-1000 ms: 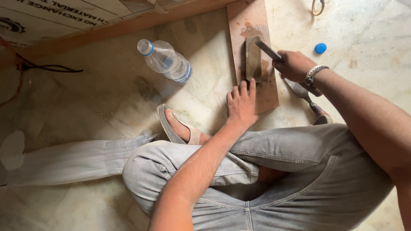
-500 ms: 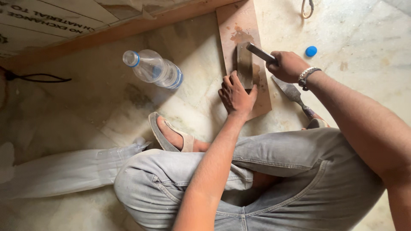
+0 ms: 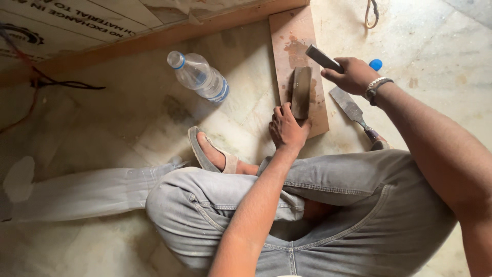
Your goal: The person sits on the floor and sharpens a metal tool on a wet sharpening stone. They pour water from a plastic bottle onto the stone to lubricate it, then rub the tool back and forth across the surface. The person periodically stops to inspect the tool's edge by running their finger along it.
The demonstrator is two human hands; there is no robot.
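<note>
I sit on the floor with a dark grey sharpening stone (image 3: pixel 301 91) lying on a reddish wooden board (image 3: pixel 294 36). My left hand (image 3: pixel 287 128) grips the near end of the stone and presses on the board. My right hand (image 3: pixel 352 75) is closed round a flat dark blade (image 3: pixel 323 58), held above the stone's far right corner. A second chisel (image 3: pixel 353 113) lies on the floor to the right of the board, under my right wrist.
A clear plastic water bottle (image 3: pixel 199 77) lies left of the board; its blue cap (image 3: pixel 375 64) rests behind my right hand. A wooden plank (image 3: pixel 154 38) and printed cardboard (image 3: pixel 77 20) run along the top. A metal hook (image 3: pixel 371 14) and cables (image 3: pixel 56 84) lie on the stone floor. My sandalled foot (image 3: pixel 212 154) is near.
My right hand has lifted the blade off the stone and moved it up to the right. My left hand has slid down to the stone's near end.
</note>
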